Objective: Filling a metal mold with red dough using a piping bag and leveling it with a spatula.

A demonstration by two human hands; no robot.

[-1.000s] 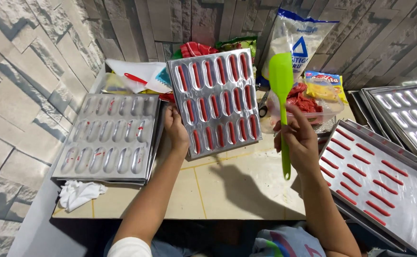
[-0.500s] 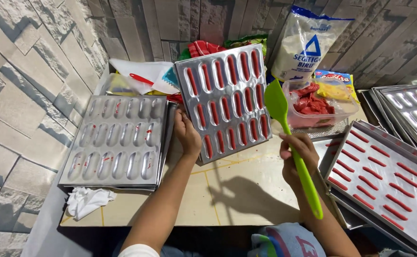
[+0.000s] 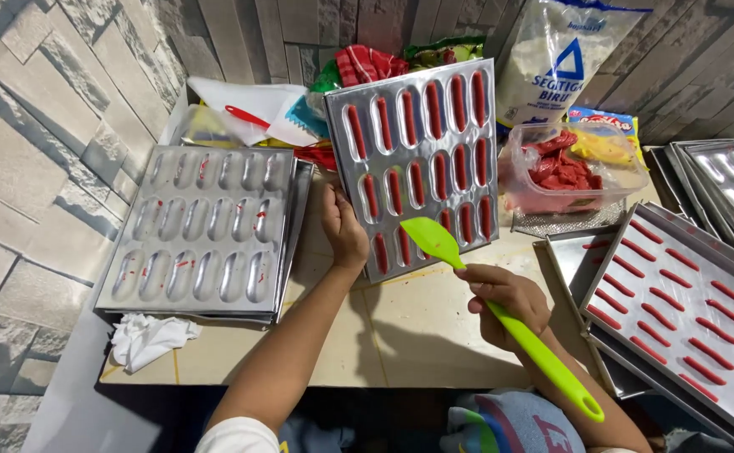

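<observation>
My left hand (image 3: 343, 228) grips the left edge of a metal mould tray (image 3: 417, 164) whose oval wells hold red strips; the tray is tilted up off the tabletop. My right hand (image 3: 505, 299) is shut on a bright green spatula (image 3: 501, 315). Its blade rests on the lower wells of the tilted tray, and its handle points down to the right.
An emptied mould tray (image 3: 203, 231) with red smears lies at left. A crumpled white cloth (image 3: 149, 337) sits below it. At right a flat tray (image 3: 677, 310) holds rows of red strips beside stacked trays (image 3: 727, 184). A plastic tub (image 3: 572, 172) of red dough and a flour bag (image 3: 564, 54) stand behind.
The spatula swung from upright, to the right of the tray, down and left, so its blade now lies on the tilted tray's lower wells. My left hand keeps holding the tray.
</observation>
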